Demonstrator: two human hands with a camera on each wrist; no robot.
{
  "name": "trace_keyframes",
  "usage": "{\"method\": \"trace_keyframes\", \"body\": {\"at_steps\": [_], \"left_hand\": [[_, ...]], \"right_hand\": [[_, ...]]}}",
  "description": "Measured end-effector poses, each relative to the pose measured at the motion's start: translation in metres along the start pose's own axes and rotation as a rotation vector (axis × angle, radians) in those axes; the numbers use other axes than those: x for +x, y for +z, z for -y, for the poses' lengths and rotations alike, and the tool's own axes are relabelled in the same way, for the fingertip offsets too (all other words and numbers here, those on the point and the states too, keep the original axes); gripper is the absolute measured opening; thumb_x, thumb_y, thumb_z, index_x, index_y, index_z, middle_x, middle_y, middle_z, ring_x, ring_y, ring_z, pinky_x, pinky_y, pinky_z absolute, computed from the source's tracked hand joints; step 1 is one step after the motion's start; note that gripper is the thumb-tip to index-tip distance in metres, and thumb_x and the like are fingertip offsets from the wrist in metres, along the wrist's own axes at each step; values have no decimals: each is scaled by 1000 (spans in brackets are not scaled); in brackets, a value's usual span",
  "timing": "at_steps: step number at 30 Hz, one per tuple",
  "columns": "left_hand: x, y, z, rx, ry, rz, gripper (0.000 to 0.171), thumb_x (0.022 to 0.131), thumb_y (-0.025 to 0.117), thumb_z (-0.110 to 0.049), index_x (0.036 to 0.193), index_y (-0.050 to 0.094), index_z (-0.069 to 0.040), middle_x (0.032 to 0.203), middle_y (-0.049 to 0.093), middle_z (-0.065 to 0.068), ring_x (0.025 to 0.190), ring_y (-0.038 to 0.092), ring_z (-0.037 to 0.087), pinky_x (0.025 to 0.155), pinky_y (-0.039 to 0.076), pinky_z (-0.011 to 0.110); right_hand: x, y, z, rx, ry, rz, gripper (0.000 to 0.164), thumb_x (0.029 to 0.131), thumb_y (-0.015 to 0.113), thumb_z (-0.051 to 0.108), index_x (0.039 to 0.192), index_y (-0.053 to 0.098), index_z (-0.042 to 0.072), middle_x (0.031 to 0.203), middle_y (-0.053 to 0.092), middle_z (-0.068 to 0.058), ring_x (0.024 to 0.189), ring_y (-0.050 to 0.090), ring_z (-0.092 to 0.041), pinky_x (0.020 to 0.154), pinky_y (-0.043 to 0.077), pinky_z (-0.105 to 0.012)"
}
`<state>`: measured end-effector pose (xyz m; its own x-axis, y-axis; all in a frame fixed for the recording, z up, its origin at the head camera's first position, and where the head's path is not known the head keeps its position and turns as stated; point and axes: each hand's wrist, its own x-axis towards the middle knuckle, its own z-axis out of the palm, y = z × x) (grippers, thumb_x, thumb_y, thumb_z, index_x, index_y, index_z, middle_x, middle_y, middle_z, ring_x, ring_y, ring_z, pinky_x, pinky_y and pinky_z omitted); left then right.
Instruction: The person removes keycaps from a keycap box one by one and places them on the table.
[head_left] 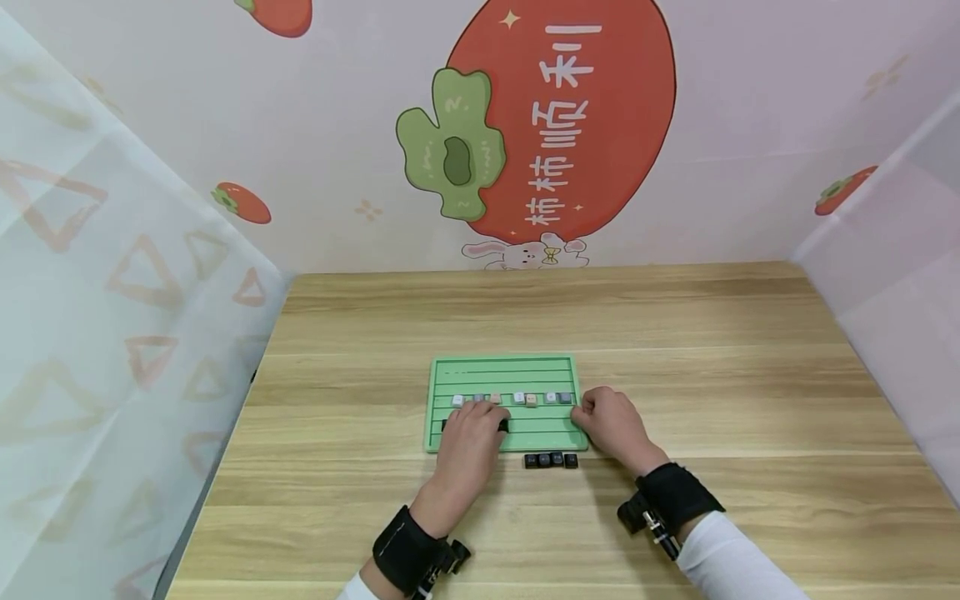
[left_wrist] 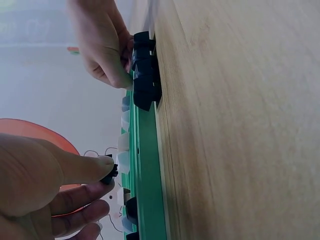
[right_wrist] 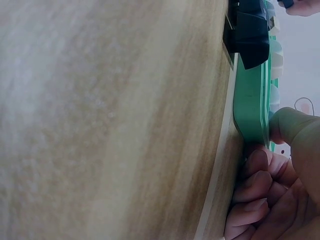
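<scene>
Head view puts the black key at about 6 o'clock of the board's centre, at the tips of the left hand (head_left: 471,437); left wrist view shows this key (left_wrist: 108,176) raised just above the board (head_left: 543,427). The left forearm comes in from 7 o'clock, hand palm down over the board. Its grip is narrow: thumb and forefinger pinch the key, and the other fingers lie loosely bent beneath.

The right forearm enters from 4 o'clock. The right hand (head_left: 615,423) sits at the board's 3 o'clock edge, its grip closed on the near corner, thumb over the rim and remaining fingers curled against the side.

On the board, seven pale keys (head_left: 519,399) run in a broken row from 9 to 3 o'clock, and dark keys (left_wrist: 131,210) stand partly hidden by the left hand, towards 8 o'clock. Just off the near edge, at 5 o'clock, four black keys (head_left: 557,459) line up on the bench (head_left: 337,500).

Each wrist wears a black strap (head_left: 678,497). Beyond the bench, at 12 o'clock, a large red persimmon (head_left: 622,108) is printed on the wall (head_left: 360,108).
</scene>
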<state>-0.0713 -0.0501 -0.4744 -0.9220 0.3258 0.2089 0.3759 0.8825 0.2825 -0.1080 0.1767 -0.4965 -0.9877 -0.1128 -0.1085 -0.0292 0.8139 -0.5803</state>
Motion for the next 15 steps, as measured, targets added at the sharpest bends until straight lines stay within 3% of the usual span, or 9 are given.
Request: {"method": "trace_keyframes", "body": {"at_steps": [15], "left_hand": [[-3,-6,-3,-24,26,-7,24,76,75,-15,99,72,-15,100,68,-1,92,59,18,72,47,32]], "right_hand": [[0,1,-1,0,-4,0,32,80,58,13,53,41,10,49,30,3,46,31,-14,52,27,-27]]}}
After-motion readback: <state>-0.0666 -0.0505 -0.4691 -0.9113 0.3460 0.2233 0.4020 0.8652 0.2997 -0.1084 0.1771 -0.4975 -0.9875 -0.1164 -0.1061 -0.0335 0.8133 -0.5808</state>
